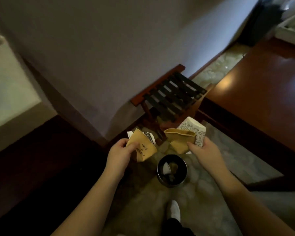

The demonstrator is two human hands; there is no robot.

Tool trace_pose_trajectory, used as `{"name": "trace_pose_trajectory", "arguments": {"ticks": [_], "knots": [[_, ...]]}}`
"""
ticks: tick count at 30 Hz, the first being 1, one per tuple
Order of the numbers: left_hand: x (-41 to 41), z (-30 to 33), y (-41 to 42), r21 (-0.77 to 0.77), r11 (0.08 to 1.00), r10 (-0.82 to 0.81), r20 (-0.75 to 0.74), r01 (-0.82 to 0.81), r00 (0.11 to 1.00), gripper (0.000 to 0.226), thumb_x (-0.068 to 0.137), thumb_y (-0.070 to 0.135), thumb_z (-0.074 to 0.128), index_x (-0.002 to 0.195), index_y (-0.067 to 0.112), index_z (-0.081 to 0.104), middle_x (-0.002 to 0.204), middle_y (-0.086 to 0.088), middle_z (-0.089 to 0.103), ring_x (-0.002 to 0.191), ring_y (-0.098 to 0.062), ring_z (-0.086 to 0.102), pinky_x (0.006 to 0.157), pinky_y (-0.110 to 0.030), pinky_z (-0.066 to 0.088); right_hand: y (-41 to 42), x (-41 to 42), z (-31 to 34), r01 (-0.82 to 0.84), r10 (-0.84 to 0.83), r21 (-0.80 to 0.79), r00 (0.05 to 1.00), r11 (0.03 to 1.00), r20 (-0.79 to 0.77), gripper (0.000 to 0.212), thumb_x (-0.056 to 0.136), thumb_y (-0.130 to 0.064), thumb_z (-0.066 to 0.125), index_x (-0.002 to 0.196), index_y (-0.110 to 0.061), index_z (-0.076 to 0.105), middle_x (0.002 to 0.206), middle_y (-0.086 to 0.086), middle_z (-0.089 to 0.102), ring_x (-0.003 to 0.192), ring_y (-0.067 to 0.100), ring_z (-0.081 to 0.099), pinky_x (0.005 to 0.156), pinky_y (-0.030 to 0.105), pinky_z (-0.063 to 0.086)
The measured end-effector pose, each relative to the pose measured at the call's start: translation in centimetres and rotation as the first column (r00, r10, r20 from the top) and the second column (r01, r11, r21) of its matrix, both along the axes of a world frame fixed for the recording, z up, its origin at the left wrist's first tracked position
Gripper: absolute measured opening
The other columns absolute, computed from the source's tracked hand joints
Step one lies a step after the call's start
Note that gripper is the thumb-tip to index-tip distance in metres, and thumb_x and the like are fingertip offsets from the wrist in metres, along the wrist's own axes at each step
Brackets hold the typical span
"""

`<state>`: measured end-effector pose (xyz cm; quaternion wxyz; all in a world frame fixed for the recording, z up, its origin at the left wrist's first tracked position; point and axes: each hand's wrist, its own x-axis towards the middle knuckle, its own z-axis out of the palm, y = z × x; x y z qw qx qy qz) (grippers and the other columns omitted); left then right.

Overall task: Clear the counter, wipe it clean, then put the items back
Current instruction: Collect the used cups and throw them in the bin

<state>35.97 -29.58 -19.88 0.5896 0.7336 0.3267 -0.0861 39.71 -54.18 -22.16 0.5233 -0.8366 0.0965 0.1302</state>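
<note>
My left hand (120,151) grips a tan paper bag (144,149) printed "HAVE A NICE DAY", with crumpled printed paper (149,136) behind it. My right hand (205,150) holds a second tan paper bag (179,140) together with a white printed paper cup (195,132). Both hands hover above a round dark waste bin (172,170) on the floor, which holds a few scraps. The brown wooden counter (262,103) lies to the right.
A folding luggage rack (170,97) with black straps stands against the wall behind the bin. Patterned carpet (228,150) covers the floor. My foot in a white slipper (173,210) is below the bin. A pale surface (7,82) is at the left.
</note>
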Motion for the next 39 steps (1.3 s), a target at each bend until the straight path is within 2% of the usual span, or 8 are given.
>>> {"name": "trace_pose_trajectory", "arguments": {"ticks": [5,10,14,19,23,26,32,39], "knots": [[1.2,-8.5,-3.4,0.038,0.994,-0.091,-0.226,0.102,0.97,0.011,0.087,0.024,0.064,0.094,0.016,0.066,0.094,-0.003,0.069,0.084,-0.021,0.066,0.065,-0.034,0.054,-3.6,-1.2,-8.7,-0.028,0.013,-0.059,0.971,0.998,-0.238,0.011,0.088,-0.023,0.062,0.098,-0.028,0.059,0.088,-0.012,0.065,0.083,0.004,0.06,0.063,0.018,0.043],[1.7,-16.2,-5.8,0.086,0.977,-0.145,-0.399,0.195,0.905,0.011,0.085,0.022,0.061,0.095,0.017,0.064,0.094,-0.005,0.068,0.084,-0.022,0.063,0.07,-0.036,0.052,-5.7,-2.2,-16.7,-0.126,0.046,-0.184,0.921,0.975,-0.388,0.017,0.085,-0.021,0.06,0.102,-0.024,0.061,0.086,-0.007,0.064,0.074,0.004,0.057,0.058,0.019,0.041],[1.8,-21.9,-7.4,0.069,0.963,-0.192,-0.504,0.26,0.842,0.015,0.088,0.024,0.06,0.103,0.023,0.061,0.097,0.0,0.065,0.087,-0.018,0.061,0.079,-0.039,0.055,-6.7,-3.1,-22.4,-0.189,0.081,-0.179,0.871,0.966,-0.484,0.026,0.085,-0.018,0.059,0.111,-0.021,0.062,0.084,-0.01,0.062,0.074,0.005,0.057,0.058,0.017,0.041],[1.8,-28.7,-8.9,0.023,0.952,-0.23,-0.609,0.307,0.759,0.039,0.092,0.025,0.058,0.131,0.02,0.055,0.109,-0.001,0.059,0.106,-0.024,0.057,0.093,-0.04,0.05,-7.3,-2.6,-29.8,-0.274,0.133,-0.157,0.798,0.949,-0.587,0.031,0.085,-0.021,0.057,0.115,-0.019,0.06,0.09,-0.004,0.065,0.079,0.011,0.06,0.06,0.019,0.043],[3.0,-34.3,-10.1,-0.015,0.948,-0.253,-0.646,0.319,0.72,0.039,0.094,0.023,0.057,0.132,0.019,0.055,0.103,0.002,0.058,0.094,-0.018,0.054,0.082,-0.034,0.047,-6.8,-1.4,-35.9,-0.277,0.115,-0.178,0.784,0.944,-0.61,0.039,0.084,-0.025,0.059,0.122,-0.017,0.058,0.107,0.006,0.067,0.094,0.022,0.063,0.071,0.025,0.046],[4.5,-37.8,-10.7,-0.021,0.943,-0.258,-0.673,0.331,0.693,0.042,0.095,0.023,0.056,0.136,0.018,0.052,0.12,-0.007,0.06,0.101,-0.024,0.057,0.076,-0.032,0.042,-6.3,-0.5,-39.6,-0.284,0.107,-0.206,0.789,0.936,-0.605,0.038,0.083,-0.027,0.059,0.119,-0.015,0.059,0.104,0.008,0.067,0.095,0.026,0.063,0.073,0.03,0.05],[7.1,-42.5,-10.9,-0.025,0.898,-0.339,-0.676,0.44,0.654,0.036,0.094,0.023,0.055,0.128,0.012,0.058,0.126,-0.014,0.06,0.116,-0.033,0.055,0.096,-0.037,0.046,-4.7,2.0,-44.0,-0.358,0.146,-0.248,0.784,0.9,-0.603,0.029,0.079,-0.033,0.056,0.103,-0.017,0.061,0.092,0.007,0.066,0.084,0.026,0.063,0.075,0.036,0.054],[8.5,-44.3,-11.7,-0.084,0.925,-0.34,-0.613,0.369,0.713,0.027,0.087,0.013,0.062,0.114,0.008,0.067,0.114,-0.014,0.067,0.104,-0.028,0.061,0.084,-0.031,0.045,-3.4,5.0,-45.2,-0.425,0.183,-0.269,0.764,0.864,-0.618,0.043,0.086,-0.029,0.057,0.125,-0.014,0.048,0.119,0.011,0.059,0.103,0.031,0.058,0.081,0.035,0.049]]}}
